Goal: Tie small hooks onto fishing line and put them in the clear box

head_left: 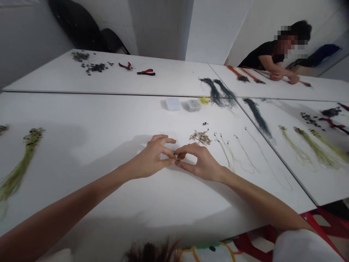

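My left hand (pixel 159 154) and my right hand (pixel 200 160) meet over the white table, thumb and forefinger of each pinched together. Between the fingertips is a small greenish-gold piece (pixel 177 158), mostly covered by the fingers; its kind I cannot make out. The left hand's other fingers are raised. Just beyond the hands lies a clear, flat plastic piece (pixel 172 137), partly behind the left hand. A loose heap of thin gold-coloured pieces (pixel 201 137) sits beyond my right hand, with a few tiny black bits (pixel 205 124) above it. Right of that lie several pale strands with dark ends (pixel 225 153).
Two small whitish boxes (pixel 173 104) stand near the table seam, beside a yellow pile (pixel 205 100) and dark grey strand bundles (pixel 214 91). Yellow-green bundles lie left (pixel 23 160) and right (pixel 317 143). Red-handled pliers (pixel 146 72) rest far back. Another person (pixel 272 60) works with orange strands.
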Motion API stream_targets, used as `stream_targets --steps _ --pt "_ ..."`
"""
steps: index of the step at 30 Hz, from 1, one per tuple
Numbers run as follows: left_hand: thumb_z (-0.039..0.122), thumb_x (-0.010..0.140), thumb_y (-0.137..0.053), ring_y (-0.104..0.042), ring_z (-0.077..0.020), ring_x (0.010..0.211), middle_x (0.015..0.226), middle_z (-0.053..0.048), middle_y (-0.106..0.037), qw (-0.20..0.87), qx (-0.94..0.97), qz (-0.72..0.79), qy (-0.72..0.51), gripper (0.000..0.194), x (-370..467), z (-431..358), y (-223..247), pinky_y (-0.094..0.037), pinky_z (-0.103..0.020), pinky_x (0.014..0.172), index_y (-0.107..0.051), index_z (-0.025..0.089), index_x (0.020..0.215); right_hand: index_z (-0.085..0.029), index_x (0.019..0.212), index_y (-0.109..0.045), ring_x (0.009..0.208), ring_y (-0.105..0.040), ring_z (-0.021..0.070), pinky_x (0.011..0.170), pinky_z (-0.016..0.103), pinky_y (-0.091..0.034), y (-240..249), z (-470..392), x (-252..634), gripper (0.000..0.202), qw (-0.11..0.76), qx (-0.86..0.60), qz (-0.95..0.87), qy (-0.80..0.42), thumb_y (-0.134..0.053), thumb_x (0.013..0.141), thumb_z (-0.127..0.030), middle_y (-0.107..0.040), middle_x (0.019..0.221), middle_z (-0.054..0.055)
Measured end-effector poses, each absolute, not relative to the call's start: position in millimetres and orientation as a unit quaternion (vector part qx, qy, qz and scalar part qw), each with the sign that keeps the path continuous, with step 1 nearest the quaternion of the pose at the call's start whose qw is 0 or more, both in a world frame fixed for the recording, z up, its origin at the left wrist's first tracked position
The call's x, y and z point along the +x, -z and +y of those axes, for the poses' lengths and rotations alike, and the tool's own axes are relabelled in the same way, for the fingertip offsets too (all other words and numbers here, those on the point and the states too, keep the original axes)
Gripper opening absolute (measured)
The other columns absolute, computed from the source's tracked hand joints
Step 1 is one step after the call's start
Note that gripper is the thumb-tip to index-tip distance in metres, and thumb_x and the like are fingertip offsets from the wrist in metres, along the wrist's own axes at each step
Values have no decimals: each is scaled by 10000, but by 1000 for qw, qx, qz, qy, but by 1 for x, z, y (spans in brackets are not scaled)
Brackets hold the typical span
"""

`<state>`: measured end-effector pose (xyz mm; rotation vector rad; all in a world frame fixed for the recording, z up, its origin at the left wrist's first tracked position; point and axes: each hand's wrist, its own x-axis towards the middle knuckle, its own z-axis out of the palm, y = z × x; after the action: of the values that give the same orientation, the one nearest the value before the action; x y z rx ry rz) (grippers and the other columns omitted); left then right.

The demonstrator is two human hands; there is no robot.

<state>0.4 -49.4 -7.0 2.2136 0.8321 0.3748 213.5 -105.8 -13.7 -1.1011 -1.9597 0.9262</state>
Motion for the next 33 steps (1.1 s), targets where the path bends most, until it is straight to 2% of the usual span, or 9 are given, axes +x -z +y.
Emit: stream_targets --steps 3,8,12,17,20,24,30,33 --pt "380 872 -611 -262 -361 1375 1376 -43 -537 374 854 329 -150 198 0 -48 8 -443 -516 989 -779 291 926 -273 995 -700 846 -664 213 959 449 -392 15 -106 210 138 347 -435 -765 -323 -659 863 -271 -733 912 23" --pt "391 868 -612 -254 -362 1380 1381 -29 -531 376 849 338 -155 190 -1 -48 10 -428 -519 994 -779 310 909 -277 929 -730 836 -673 212 878 397 -449 19 -102 208 118 368 -444 -733 -361 -630 874 -248 -747 914 12" --pt "418 873 -600 -246 -360 1386 1390 -31 -521 376 848 343 -146 214 -3 -48 11 -404 -520 1012 -774 303 919 -285 894 -737 815 -670 212 875 396 -428 23 -100 208 124 362 -461 -735 -341 -632 871 -223 -750 887 1" --pt "444 863 -602 -262 -346 1383 1388 -33 -529 400 836 356 -124 227 -4 -44 12 -388 -502 1025 -770 293 891 -273 880 -717 741 -631 199 872 415 -357 29 -100 208 176 320 -454 -797 -236 -555 928 -224 -733 810 12" --pt "451 870 -589 -302 -332 1365 1376 -37 -541 408 833 353 -118 244 -4 -41 14 -353 -518 1052 -765 282 878 -230 928 -692 775 -600 208 868 422 -319 31 -100 206 221 277 -443 -841 -138 -475 958 -205 -710 838 54" --pt "447 861 -601 -266 -340 1392 1381 -32 -536 370 850 358 -110 224 -3 -43 13 -270 -573 1090 -763 294 881 -192 961 -648 867 -593 212 904 422 -300 32 -101 204 195 262 -430 -862 -52 -457 946 -152 -683 987 90" --pt "448 859 -609 -240 -347 1417 1435 -9 -500 297 871 372 -117 238 -2 -50 7 -250 -587 1089 -747 329 1013 -165 924 -611 849 -592 185 924 406 -302 37 -101 204 137 265 -428 -864 -24 -481 921 -119 -668 944 63" --pt "420 901 -555 -263 -327 1408 1419 20 -517 279 879 368 -121 222 0 -49 9 -261 -579 1076 -754 345 965 -164 911 -611 859 -596 184 932 404 -300 36 -98 205 139 265 -428 -864 -22 -479 923 -120 -667 930 56"
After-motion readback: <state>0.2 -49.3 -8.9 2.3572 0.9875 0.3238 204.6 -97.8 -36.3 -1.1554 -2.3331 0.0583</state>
